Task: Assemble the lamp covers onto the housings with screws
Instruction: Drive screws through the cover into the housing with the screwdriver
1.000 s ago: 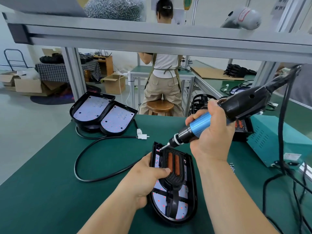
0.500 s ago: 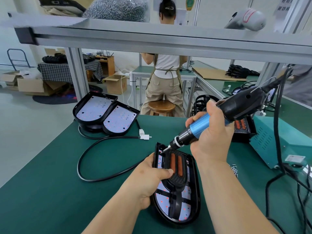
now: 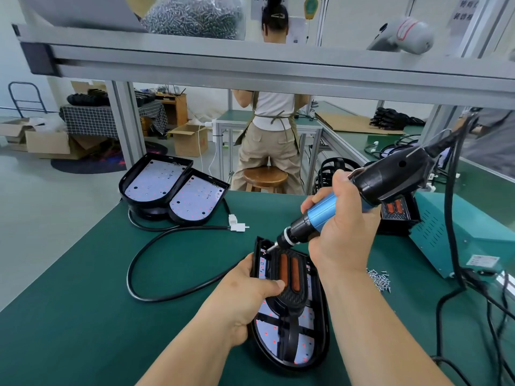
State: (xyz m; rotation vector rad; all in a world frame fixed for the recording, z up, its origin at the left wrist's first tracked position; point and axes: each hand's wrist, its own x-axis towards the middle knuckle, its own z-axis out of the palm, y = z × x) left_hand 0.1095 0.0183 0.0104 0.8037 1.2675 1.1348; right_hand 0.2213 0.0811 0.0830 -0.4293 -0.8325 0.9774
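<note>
Lamp housing (image 3: 324,324), where does it lie?

On the green worktop (image 3: 83,316), near the middle, rounded end toward the near edge. A white board with red dots shows inside it.

And the cover (image 3: 291,299)?

It sits in the housing: black, with two orange strips at its far end and narrow ribs running over the board.

What are the hands doing?

The left hand (image 3: 245,296) grips the housing's left rim, with the thumb pressed on the cover. The right hand (image 3: 342,232) is wrapped round the blue barrel of an electric screwdriver (image 3: 390,176), which is tilted down to the left. Its bit touches the far left corner of the housing.

Any spare screws?

A small heap of screws (image 3: 379,278) lies on the worktop just right of the right wrist. A clear bag of screws (image 3: 192,15) rests on the shelf overhead.

What else is on the worktop?

Two open housings (image 3: 156,176) lie side by side at the far left with their boards bare. A black cable (image 3: 145,252) loops from them toward the near housing, and a white plug (image 3: 237,225) lies beside them. A teal box (image 3: 459,232) stands at the right, with black cords beside it.

Anyone else about?

A person (image 3: 273,129) stands at the next bench, back turned, beside a wooden stool (image 3: 264,176).
</note>
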